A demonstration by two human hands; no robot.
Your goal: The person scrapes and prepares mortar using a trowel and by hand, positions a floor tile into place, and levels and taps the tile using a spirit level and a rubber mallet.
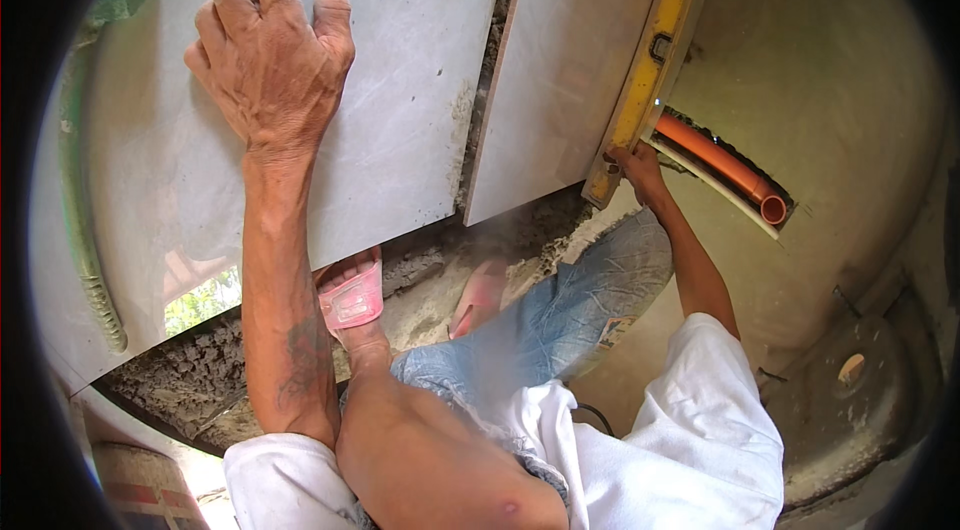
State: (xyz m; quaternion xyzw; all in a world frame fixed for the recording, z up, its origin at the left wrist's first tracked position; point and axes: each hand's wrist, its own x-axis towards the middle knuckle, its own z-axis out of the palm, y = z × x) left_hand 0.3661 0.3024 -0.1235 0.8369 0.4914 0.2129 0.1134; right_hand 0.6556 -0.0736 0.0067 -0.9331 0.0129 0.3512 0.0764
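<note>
Level [650, 60] is lying along the right edge of the narrow tile [565, 60]; right hand [641, 173] is gripping its lower end, fingers curled. Left hand [272, 48], half-spread, seemingly empty, is hovering or resting left of that tile. Even pressure should be keeping the level flush.

I watch the head-worn fisheye look steeply down from close above, taking in the left hand [275, 60], the right hand [638, 172] and the pale tiles [405, 80]
</note>
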